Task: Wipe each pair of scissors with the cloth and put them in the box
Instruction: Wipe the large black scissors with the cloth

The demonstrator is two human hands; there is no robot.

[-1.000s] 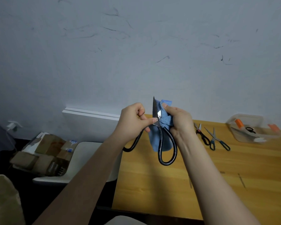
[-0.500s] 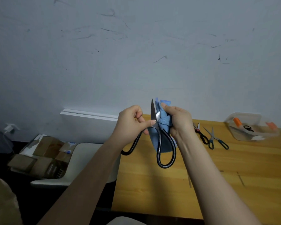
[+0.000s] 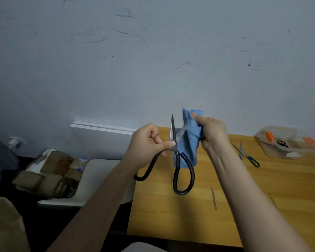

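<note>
My left hand (image 3: 146,142) pinches a large pair of black-handled scissors (image 3: 178,160) near the pivot, holding them upright over the table with the blades pointing up. My right hand (image 3: 212,131) grips a bunched blue cloth (image 3: 188,140), which sits just right of the blades and hangs down behind the handles. A smaller pair of dark-handled scissors (image 3: 245,153) lies on the table to the right. The clear plastic box (image 3: 287,140) stands at the far right and holds orange-handled and black-handled scissors.
The wooden table (image 3: 225,206) ends at its left edge near my left arm. A white chair (image 3: 96,179) beside it carries cardboard boxes (image 3: 47,171). A white panel (image 3: 102,135) leans on the scuffed wall behind.
My right hand has pulled the cloth up and to the right, off the blades. The blades now stand bare. My left hand keeps its hold on the scissors.
</note>
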